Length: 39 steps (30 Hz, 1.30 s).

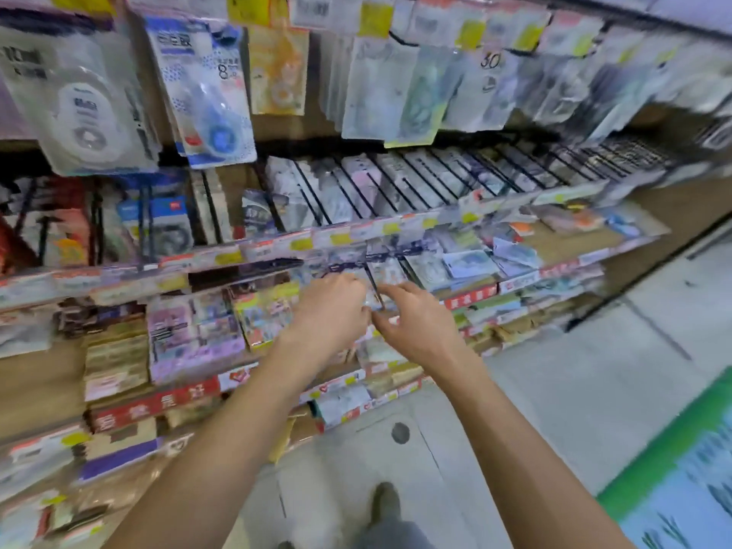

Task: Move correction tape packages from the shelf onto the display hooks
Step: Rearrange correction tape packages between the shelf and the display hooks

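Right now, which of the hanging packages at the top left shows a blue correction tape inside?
The blue-printed package, second from the left, marked with a large 8. The larger package left of it holds a white dispenser, and the orange package to its right holds none.

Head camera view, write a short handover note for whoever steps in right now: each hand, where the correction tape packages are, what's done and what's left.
Left hand: fingers curled at a clear package on the middle shelf; the blur hides the actual grip.
Right hand: fingers spread, touching the same package from the right.
Blue correction tape package and white one already hang on the upper hooks.
More packs lie on the middle shelf.
Left: lift this package, hang it on a hook, repeat.
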### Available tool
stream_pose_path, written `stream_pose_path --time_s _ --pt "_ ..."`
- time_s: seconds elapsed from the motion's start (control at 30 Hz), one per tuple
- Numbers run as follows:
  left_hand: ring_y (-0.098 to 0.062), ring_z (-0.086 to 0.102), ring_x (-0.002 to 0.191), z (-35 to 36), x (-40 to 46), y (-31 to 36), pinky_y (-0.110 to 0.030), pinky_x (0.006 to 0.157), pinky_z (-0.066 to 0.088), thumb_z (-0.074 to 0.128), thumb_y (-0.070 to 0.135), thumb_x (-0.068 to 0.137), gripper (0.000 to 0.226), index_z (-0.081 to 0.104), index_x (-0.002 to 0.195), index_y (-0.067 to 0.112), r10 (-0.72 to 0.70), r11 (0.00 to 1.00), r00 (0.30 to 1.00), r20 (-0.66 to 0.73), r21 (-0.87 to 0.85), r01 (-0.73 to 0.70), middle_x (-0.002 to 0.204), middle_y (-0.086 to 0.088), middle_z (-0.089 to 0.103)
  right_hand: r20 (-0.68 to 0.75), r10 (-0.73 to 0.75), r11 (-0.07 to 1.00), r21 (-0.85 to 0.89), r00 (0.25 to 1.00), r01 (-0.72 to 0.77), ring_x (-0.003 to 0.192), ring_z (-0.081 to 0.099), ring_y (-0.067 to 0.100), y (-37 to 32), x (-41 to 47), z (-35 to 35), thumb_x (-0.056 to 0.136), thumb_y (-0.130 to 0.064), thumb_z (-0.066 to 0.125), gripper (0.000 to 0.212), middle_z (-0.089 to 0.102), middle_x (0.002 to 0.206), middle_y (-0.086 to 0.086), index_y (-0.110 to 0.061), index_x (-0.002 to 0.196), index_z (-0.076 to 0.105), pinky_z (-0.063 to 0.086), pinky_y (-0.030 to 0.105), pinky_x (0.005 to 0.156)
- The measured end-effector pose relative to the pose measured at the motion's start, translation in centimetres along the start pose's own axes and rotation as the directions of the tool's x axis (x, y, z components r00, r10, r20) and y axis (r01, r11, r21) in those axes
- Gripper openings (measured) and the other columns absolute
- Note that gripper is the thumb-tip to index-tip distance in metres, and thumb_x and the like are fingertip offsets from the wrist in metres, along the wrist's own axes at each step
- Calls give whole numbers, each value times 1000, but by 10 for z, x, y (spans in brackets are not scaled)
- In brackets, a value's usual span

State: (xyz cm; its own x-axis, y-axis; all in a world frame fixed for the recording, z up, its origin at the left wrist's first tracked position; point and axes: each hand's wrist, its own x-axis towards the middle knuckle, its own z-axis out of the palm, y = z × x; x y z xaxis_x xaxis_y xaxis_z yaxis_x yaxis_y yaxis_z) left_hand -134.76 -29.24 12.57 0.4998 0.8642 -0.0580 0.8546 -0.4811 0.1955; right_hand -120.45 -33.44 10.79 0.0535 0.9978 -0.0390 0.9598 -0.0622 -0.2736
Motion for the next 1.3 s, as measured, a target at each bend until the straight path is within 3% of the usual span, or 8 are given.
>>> stream_pose_path --time_s 0.27,0.37,0.5,0.7,0.77,0.87,0.97,1.3 --pt "-31 58 119 37 79 122 -43 91 49 53 33 97 37 56 132 20 150 981 983 110 110 -162 125 -8 59 2 194 981 32 981 -194 126 54 26 144 -9 -19 95 -40 60 50 54 140 3 -22 142 52 47 38 93" --pt "-31 59 117 51 111 178 -42 89 49 52 30 96 35 58 129 19 192 970 974 116 127 -207 124 -8 59 -13 251 966 63 968 -250 123 53 29 207 -11 -30 94 -40 60 48 58 132 6 -21 138 55 48 40 91" --pt "-31 56 121 71 154 252 -40 91 48 50 33 98 39 54 134 19 223 960 962 156 138 -244 129 -8 58 -39 277 958 83 960 -273 122 54 30 294 -14 -47 94 -39 60 48 62 127 8 -20 138 56 50 42 93" --pt "-32 59 114 94 208 339 -38 79 47 52 32 97 38 55 133 19 225 956 966 125 164 -244 126 -6 60 -17 294 953 79 956 -292 123 54 29 399 -19 -68 96 -39 57 47 59 129 8 -17 137 55 51 42 91" --pt "-32 60 113 98 221 358 -36 74 43 50 31 97 36 56 130 18 222 956 971 95 177 -235 125 -6 60 -1 297 951 96 955 -296 124 54 28 423 -17 -72 96 -37 57 48 57 134 7 -19 140 53 51 41 92" --pt "-31 58 113 107 241 376 -39 81 47 51 29 96 35 58 126 15 200 962 978 56 176 -207 124 -7 60 -10 294 949 119 956 -291 124 54 28 455 -11 -76 97 -37 56 48 57 135 6 -21 142 52 50 40 91" --pt "-31 58 114 119 263 389 -41 85 49 51 29 95 36 58 127 14 184 964 980 80 180 -196 126 -8 60 0 292 947 137 957 -289 123 54 28 478 0 -74 98 -38 55 47 58 133 6 -22 142 52 49 38 88" --pt "-31 64 101 176 367 425 -38 77 50 51 33 94 30 59 117 16 133 974 982 137 166 -155 113 -6 66 157 258 952 126 953 -279 122 54 32 566 72 -49 97 -37 54 46 58 132 10 -20 139 54 48 38 93"
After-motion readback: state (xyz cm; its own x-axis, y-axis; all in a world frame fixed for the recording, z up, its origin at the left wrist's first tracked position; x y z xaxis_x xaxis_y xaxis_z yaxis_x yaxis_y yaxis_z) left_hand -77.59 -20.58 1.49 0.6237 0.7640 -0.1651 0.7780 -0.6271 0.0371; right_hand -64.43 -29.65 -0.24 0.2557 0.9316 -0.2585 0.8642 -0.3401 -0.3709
